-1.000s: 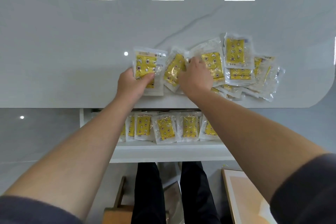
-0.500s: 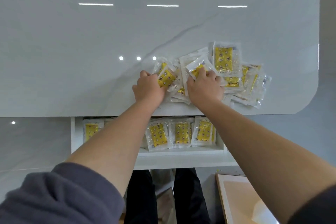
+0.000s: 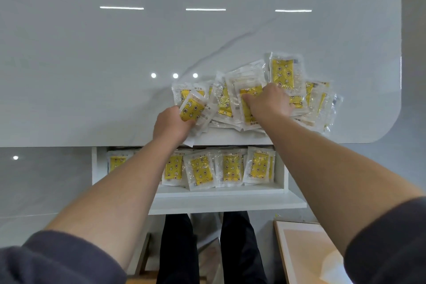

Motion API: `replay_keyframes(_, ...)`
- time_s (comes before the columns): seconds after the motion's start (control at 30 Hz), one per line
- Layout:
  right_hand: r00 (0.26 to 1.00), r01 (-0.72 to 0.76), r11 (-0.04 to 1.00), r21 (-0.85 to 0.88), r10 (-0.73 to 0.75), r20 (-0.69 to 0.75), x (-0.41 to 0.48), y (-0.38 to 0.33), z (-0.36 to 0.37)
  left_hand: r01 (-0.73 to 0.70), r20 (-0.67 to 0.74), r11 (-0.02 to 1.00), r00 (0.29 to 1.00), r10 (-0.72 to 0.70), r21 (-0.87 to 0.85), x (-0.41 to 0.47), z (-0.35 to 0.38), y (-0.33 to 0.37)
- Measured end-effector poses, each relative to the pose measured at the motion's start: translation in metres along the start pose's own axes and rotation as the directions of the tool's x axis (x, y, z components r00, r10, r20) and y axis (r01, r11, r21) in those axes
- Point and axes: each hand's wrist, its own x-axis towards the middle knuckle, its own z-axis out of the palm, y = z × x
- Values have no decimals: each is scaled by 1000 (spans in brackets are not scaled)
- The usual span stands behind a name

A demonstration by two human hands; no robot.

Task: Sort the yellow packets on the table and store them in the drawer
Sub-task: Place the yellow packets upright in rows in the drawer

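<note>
A heap of yellow packets in clear wrap (image 3: 285,74) lies on the white table (image 3: 115,64) near its front edge. My left hand (image 3: 170,123) grips a small stack of packets (image 3: 192,108) at the heap's left end. My right hand (image 3: 268,105) pinches a packet (image 3: 247,99) in the middle of the heap, fingers curled over it. Below the table edge the white drawer (image 3: 285,177) stands pulled out, with a row of several packets (image 3: 230,167) lined up inside. My left forearm hides part of that row.
The table's rounded right corner (image 3: 391,127) is close to the heap. A light wooden board (image 3: 306,253) lies on the floor at lower right. My legs in dark trousers (image 3: 179,246) stand under the drawer front, with a wooden stool edge (image 3: 147,276) beside them.
My left hand has drawn its packets back toward the table edge and holds them tilted. My right hand has shifted right, deeper into the heap. The view has moved a little.
</note>
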Motion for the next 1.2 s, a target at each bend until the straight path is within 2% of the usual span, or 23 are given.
replay_keyframes(0.13, 990, 120, 991, -54, -123, -64, -12, -5, 8, -5, 6, 1000, 1000, 5, -9, -5, -1, -11)
replay_keyframes(0.27, 985, 134, 991, -5, -134, -110, -19, -3, 13, -29, 15, 1000, 999, 29, -10, -9, -2, -19)
replay_keyframes(0.4, 967, 153, 987, -55, -162, -199, -27, -3, 15, -32, 5, 999, 999, 32, -24, -12, -3, -25)
replay_keyframes(0.5, 970, 155, 987, 52, -141, -199, -33, -3, 15, -29, 9, 997, 1000, 29, -72, -17, -5, -27)
replay_keyframes(0.6, 983, 122, 949, 289, -75, -169, -44, 0, 12, -25, 51, 982, 998, 35, -189, -27, -9, -29)
replay_keyframes(0.7, 994, 112, 831, 545, -90, -68, -73, 8, 7, 14, 132, 957, 991, 26, -290, -48, -13, -40)
replay_keyframes(0.77, 983, 84, 785, 613, -167, 79, -97, 23, 13, 67, 205, 952, 979, -5, -300, -65, -13, -58)
replay_keyframes(0.83, 946, -3, 799, 602, -193, 261, -118, 43, 33, 143, 261, 951, 963, -70, -275, -79, -10, -85)
replay_keyframes(0.93, 880, -135, 844, 519, -139, 454, -142, 69, 73, 276, 304, 940, 930, -208, -199, -94, -3, -129)
replay_keyframes(1.07, 859, -286, 877, 386, 55, 509, -148, 75, 123, 344, 249, 921, 922, -296, -181, -87, 10, -170)
replay_keyframes(1.2, 852, -367, 823, 433, 112, 511, -142, 54, 166, 370, 185, 901, 924, -333, -227, -60, 27, -183)
